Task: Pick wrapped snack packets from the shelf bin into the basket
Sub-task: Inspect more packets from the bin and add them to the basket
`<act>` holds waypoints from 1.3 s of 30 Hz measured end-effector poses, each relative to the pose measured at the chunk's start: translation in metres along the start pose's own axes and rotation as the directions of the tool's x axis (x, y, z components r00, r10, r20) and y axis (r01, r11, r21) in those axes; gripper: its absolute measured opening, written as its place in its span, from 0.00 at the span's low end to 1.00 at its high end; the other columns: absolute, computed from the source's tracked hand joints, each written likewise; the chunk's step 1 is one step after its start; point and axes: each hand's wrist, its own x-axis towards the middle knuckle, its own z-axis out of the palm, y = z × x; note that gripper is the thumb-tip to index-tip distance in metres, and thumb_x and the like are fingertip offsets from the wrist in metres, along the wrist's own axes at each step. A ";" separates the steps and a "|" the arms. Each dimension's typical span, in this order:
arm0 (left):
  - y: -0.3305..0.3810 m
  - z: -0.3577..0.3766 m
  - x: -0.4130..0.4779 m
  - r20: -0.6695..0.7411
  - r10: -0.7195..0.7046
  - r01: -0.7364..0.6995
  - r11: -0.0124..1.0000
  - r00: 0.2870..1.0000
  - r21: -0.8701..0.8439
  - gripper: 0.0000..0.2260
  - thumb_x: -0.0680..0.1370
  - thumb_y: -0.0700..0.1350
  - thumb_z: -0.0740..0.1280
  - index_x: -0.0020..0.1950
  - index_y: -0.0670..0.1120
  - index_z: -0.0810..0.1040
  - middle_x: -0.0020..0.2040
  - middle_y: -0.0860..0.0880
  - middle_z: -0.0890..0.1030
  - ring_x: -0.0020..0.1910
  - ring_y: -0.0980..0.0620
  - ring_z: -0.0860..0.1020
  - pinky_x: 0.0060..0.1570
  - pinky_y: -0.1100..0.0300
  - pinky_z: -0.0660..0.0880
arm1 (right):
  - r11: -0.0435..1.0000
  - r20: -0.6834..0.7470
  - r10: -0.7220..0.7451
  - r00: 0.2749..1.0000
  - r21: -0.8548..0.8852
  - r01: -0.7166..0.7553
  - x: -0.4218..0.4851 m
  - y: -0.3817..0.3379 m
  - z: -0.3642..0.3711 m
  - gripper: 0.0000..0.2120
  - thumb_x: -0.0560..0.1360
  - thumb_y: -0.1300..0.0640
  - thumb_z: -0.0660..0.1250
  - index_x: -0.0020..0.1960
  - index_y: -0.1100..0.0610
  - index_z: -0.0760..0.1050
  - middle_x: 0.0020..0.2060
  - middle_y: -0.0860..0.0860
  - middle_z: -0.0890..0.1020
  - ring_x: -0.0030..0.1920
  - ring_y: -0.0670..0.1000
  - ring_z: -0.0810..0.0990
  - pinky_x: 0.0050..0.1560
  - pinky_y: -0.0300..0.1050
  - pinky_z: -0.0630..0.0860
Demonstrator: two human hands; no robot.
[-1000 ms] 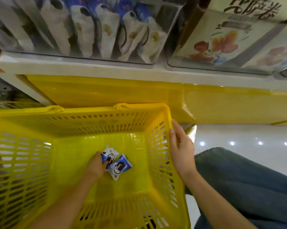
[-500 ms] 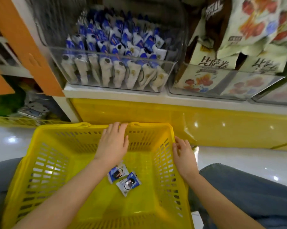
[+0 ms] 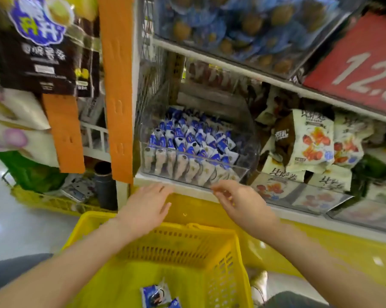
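Now L hand [image 3: 147, 207] & R hand [image 3: 238, 201] empty, loose-fingered; bin [image 3: 248, 153] full of pkts [image 3: 187, 143], basket [image 3: 238, 252] has two.

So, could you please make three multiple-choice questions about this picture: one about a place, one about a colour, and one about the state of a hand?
1. Where do the picked snack packets lie?
A. on the floor
B. in the basket
C. on the top shelf

2. What colours do the shelf packets in the clear bin have?
A. red and black
B. plain green
C. blue and white

3. How is the left hand?
A. it grips a packet
B. open, holding nothing
C. it grips a bottle

Answers:
1 B: they rest on the bottom of the yellow basket, at the lower edge of the view.
2 C: blue and white wrappers fill the bin.
3 B: its fingers are straight, stretched toward the bin, with nothing between them.
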 end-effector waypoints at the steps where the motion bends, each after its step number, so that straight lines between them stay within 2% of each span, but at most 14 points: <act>1: -0.002 -0.021 0.000 -0.087 0.026 -0.027 1.000 0.996 -0.016 0.15 0.80 0.51 0.56 0.66 0.50 0.68 0.62 0.51 0.72 0.60 0.51 0.70 0.58 0.57 0.67 | 0.999 -0.041 -0.046 0.998 0.014 0.047 0.012 -0.011 -0.010 0.10 0.79 0.54 0.59 0.58 0.50 0.74 0.49 0.44 0.80 0.48 0.44 0.78 0.48 0.41 0.76; 4: -0.009 -0.072 0.001 -0.284 0.083 -0.085 0.996 0.955 0.006 0.13 0.79 0.50 0.56 0.62 0.49 0.70 0.56 0.52 0.74 0.54 0.53 0.70 0.51 0.59 0.65 | 0.992 -0.153 -0.093 0.984 0.075 0.106 0.053 -0.034 -0.030 0.09 0.78 0.56 0.60 0.56 0.52 0.75 0.44 0.44 0.78 0.43 0.43 0.78 0.44 0.39 0.75; 7: -0.016 -0.097 0.008 -0.356 0.097 -0.112 0.993 0.930 -0.023 0.14 0.80 0.48 0.56 0.65 0.48 0.69 0.57 0.52 0.73 0.55 0.53 0.70 0.52 0.61 0.65 | 0.988 -0.176 -0.012 0.984 0.149 0.038 0.101 -0.038 -0.032 0.09 0.79 0.58 0.60 0.58 0.54 0.74 0.43 0.44 0.76 0.43 0.43 0.76 0.45 0.41 0.76; 12: -0.026 -0.093 0.022 -0.253 0.145 -0.165 0.984 0.956 -0.060 0.18 0.81 0.50 0.54 0.71 0.51 0.63 0.65 0.53 0.71 0.63 0.55 0.68 0.60 0.62 0.63 | 0.975 -0.161 0.131 0.978 0.200 -0.097 0.173 -0.024 -0.018 0.12 0.79 0.59 0.60 0.61 0.58 0.74 0.54 0.53 0.79 0.51 0.48 0.75 0.47 0.34 0.67; 17: -0.035 -0.082 0.026 -0.233 0.208 -0.219 0.975 0.950 -0.022 0.18 0.81 0.51 0.53 0.70 0.51 0.64 0.63 0.54 0.72 0.63 0.55 0.67 0.65 0.60 0.61 | 0.983 -0.013 0.165 0.986 0.080 -0.164 0.226 -0.010 0.002 0.16 0.80 0.61 0.58 0.66 0.63 0.70 0.62 0.60 0.75 0.62 0.57 0.73 0.60 0.45 0.69; 20: -0.036 -0.082 0.027 -0.255 0.216 -0.232 0.972 0.943 -0.033 0.18 0.80 0.51 0.53 0.69 0.50 0.65 0.63 0.53 0.73 0.62 0.55 0.68 0.65 0.60 0.60 | 0.978 0.064 0.210 0.976 -0.031 -0.209 0.250 -0.004 0.010 0.16 0.80 0.56 0.59 0.62 0.65 0.72 0.55 0.63 0.77 0.55 0.60 0.76 0.49 0.45 0.69; 22: -0.036 -0.082 0.028 -0.256 0.215 -0.230 0.973 0.942 -0.031 0.17 0.81 0.51 0.53 0.69 0.50 0.66 0.62 0.53 0.73 0.62 0.54 0.69 0.64 0.59 0.60 | 0.963 0.116 0.260 0.959 -0.103 -0.249 0.261 -0.004 0.013 0.13 0.79 0.52 0.59 0.47 0.61 0.75 0.39 0.59 0.74 0.40 0.55 0.73 0.40 0.43 0.65; 24: -0.035 -0.082 0.028 -0.259 0.211 -0.226 0.974 0.943 -0.028 0.17 0.81 0.51 0.52 0.68 0.50 0.66 0.63 0.53 0.73 0.62 0.54 0.69 0.65 0.58 0.60 | 0.952 0.128 0.295 0.947 -0.124 -0.280 0.268 -0.005 0.016 0.18 0.78 0.47 0.60 0.33 0.55 0.65 0.31 0.53 0.67 0.31 0.50 0.66 0.33 0.43 0.64; 26: -0.033 -0.083 0.028 -0.259 0.205 -0.217 0.976 0.944 -0.019 0.16 0.81 0.51 0.52 0.68 0.50 0.65 0.63 0.52 0.73 0.62 0.54 0.68 0.65 0.58 0.60 | 0.936 0.126 0.341 0.931 -0.134 -0.325 0.272 -0.007 0.017 0.19 0.76 0.45 0.63 0.35 0.58 0.68 0.31 0.56 0.73 0.31 0.52 0.71 0.33 0.44 0.67; 28: -0.032 -0.083 0.028 -0.267 0.200 -0.210 0.978 0.943 -0.009 0.16 0.81 0.51 0.53 0.68 0.49 0.65 0.62 0.52 0.73 0.62 0.53 0.69 0.65 0.57 0.60 | 0.927 0.126 0.367 0.922 -0.128 -0.352 0.273 -0.008 0.017 0.19 0.75 0.46 0.65 0.47 0.64 0.75 0.41 0.60 0.80 0.39 0.55 0.77 0.38 0.46 0.71; 31: -0.031 -0.082 0.026 -0.278 0.182 -0.198 0.980 0.943 -0.029 0.16 0.81 0.51 0.52 0.68 0.50 0.65 0.63 0.52 0.72 0.63 0.54 0.68 0.66 0.58 0.60 | 0.937 0.018 0.349 0.937 -0.022 -0.349 0.267 -0.010 0.014 0.20 0.75 0.50 0.66 0.56 0.65 0.76 0.51 0.61 0.80 0.48 0.58 0.78 0.45 0.48 0.72; 34: -0.028 -0.079 0.022 -0.277 0.167 -0.188 0.981 0.946 -0.049 0.17 0.81 0.50 0.53 0.69 0.50 0.65 0.64 0.52 0.71 0.64 0.54 0.66 0.67 0.59 0.59 | 0.953 -0.161 0.284 0.945 0.155 -0.260 0.250 -0.016 0.005 0.16 0.75 0.53 0.66 0.58 0.62 0.74 0.51 0.59 0.80 0.49 0.56 0.77 0.43 0.41 0.66; 37: -0.026 -0.078 0.021 -0.276 0.137 -0.157 0.986 0.951 -0.054 0.18 0.81 0.51 0.52 0.70 0.50 0.64 0.65 0.52 0.70 0.66 0.54 0.65 0.69 0.59 0.57 | 0.990 -0.341 0.116 0.933 0.112 -0.082 0.225 -0.025 -0.011 0.15 0.75 0.56 0.66 0.60 0.60 0.74 0.49 0.55 0.80 0.52 0.55 0.78 0.45 0.39 0.68; 39: -0.023 -0.076 0.021 -0.275 0.115 -0.133 0.990 0.955 -0.049 0.18 0.81 0.51 0.51 0.71 0.50 0.63 0.67 0.52 0.69 0.67 0.53 0.63 0.70 0.59 0.55 | 0.997 -0.413 0.033 0.910 0.073 -0.003 0.203 -0.031 -0.022 0.17 0.74 0.57 0.67 0.62 0.60 0.73 0.53 0.55 0.79 0.54 0.53 0.77 0.51 0.41 0.72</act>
